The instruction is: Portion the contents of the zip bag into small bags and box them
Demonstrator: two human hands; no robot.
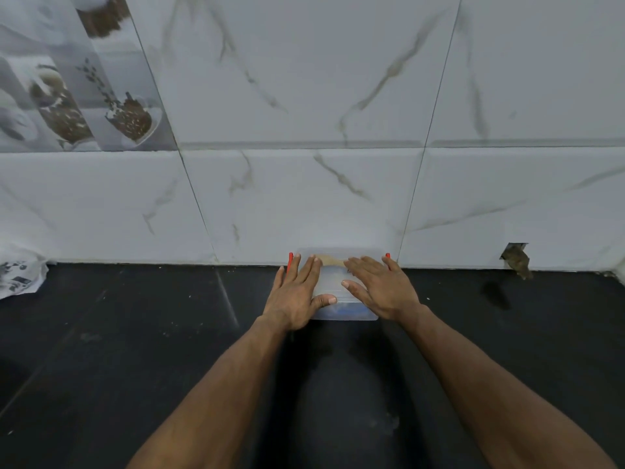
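Your left hand (293, 292) and right hand (380, 287) lie flat, fingers straight, pressing the box (338, 308) lid; nothing grasped. Box on the dark counter (135, 350), against the tiled wall (304, 198), long axis seemingly left-right. Printed bag (18, 277) far left.

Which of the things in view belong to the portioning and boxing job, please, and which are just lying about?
Job in hand:
clear lidded box with red side clips
left hand and right hand, flat on its lid

Lying about:
printed plastic bag at far left
debris by the wall hole
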